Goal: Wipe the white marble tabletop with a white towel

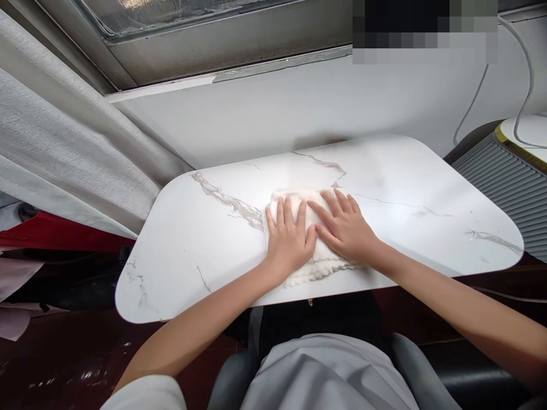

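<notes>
A white cloth [318, 269] lies folded on the white marble-patterned table [410, 176], near its front edge. My left hand [289, 236] rests flat on the cloth's left part, fingers spread and pointing to the far side. On the upper right part of the cloth lies my right hand [348, 228], also flat with its fingers apart. The two thumbs meet or nearly meet over the middle of the cloth. Neither hand is wrapped round anything; the palms cover much of the cloth.
Behind the table stand a white wall [265, 114] and a window frame [231, 45]. A pale curtain [77, 136] hangs at the left. To the right is a ribbed cabinet [491, 171] with a grey cable [527, 68] above it. Red fabric [64, 230] shows at the lower left.
</notes>
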`<move>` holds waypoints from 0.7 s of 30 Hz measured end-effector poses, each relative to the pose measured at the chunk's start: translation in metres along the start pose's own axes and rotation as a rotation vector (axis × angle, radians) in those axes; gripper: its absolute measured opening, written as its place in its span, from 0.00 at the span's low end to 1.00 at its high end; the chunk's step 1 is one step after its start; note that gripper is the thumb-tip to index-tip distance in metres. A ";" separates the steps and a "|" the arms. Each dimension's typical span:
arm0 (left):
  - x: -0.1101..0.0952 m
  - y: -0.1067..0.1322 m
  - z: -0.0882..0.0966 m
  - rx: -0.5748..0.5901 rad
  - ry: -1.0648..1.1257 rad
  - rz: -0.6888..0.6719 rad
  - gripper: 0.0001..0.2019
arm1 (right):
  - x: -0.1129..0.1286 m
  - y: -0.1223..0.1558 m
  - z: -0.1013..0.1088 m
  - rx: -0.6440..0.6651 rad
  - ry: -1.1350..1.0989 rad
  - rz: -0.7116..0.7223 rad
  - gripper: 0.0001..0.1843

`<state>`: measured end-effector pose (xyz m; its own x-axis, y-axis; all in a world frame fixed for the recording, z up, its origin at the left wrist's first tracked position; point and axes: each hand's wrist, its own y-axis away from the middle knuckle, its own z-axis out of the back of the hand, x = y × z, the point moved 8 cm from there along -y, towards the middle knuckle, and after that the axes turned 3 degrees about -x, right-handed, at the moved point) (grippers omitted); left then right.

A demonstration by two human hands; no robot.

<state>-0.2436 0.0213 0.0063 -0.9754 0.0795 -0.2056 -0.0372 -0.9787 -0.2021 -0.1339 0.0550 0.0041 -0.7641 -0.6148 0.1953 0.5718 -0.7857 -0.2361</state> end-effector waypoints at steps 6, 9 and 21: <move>-0.031 0.037 0.004 0.020 0.056 -0.062 0.30 | 0.002 0.038 0.007 0.031 -0.025 -0.004 0.32; -0.048 0.043 0.001 0.046 0.106 -0.098 0.31 | -0.010 0.051 0.009 0.037 -0.022 -0.015 0.33; -0.100 0.018 -0.014 0.062 0.232 -0.243 0.34 | -0.066 0.060 0.018 0.108 0.017 0.071 0.33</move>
<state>-0.1433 -0.0015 0.0100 -0.8611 0.3462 -0.3723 -0.2830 -0.9348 -0.2145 -0.0441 0.0471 -0.0057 -0.7252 -0.6683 0.1657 0.6526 -0.7439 -0.1441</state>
